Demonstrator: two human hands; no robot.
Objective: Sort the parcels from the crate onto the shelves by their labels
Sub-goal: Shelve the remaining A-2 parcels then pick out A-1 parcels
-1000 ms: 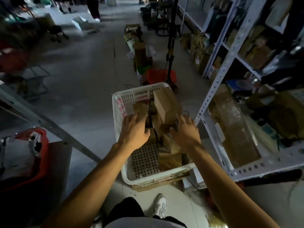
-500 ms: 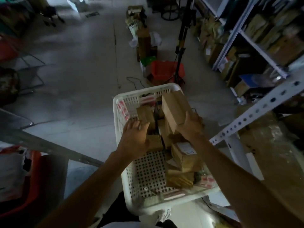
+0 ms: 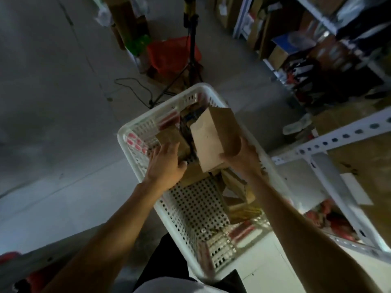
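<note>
A white perforated plastic crate (image 3: 148,125) stands on the floor in front of me with several brown cardboard parcels inside. My right hand (image 3: 243,157) grips the near right end of a tall brown parcel (image 3: 213,136), tilted and raised above the others. My left hand (image 3: 167,163) rests on a smaller brown parcel (image 3: 173,138) lying at the crate's left side, fingers curled over its top; whether it grips is unclear. More parcels (image 3: 237,187) lie along the crate's right side. White metal shelving (image 3: 338,134) runs along the right.
A black tripod (image 3: 190,49) stands just beyond the crate with a cable (image 3: 135,87) on the grey floor. A red basket (image 3: 169,51) and cardboard boxes sit behind it. Shelves at the right hold boxes and bags. A red bin edge (image 3: 8,255) shows at lower left.
My right hand closed on the tall parcel and lifted it up out of the pile. My left hand shifted forward onto the smaller parcel. My view tipped down toward the crate.
</note>
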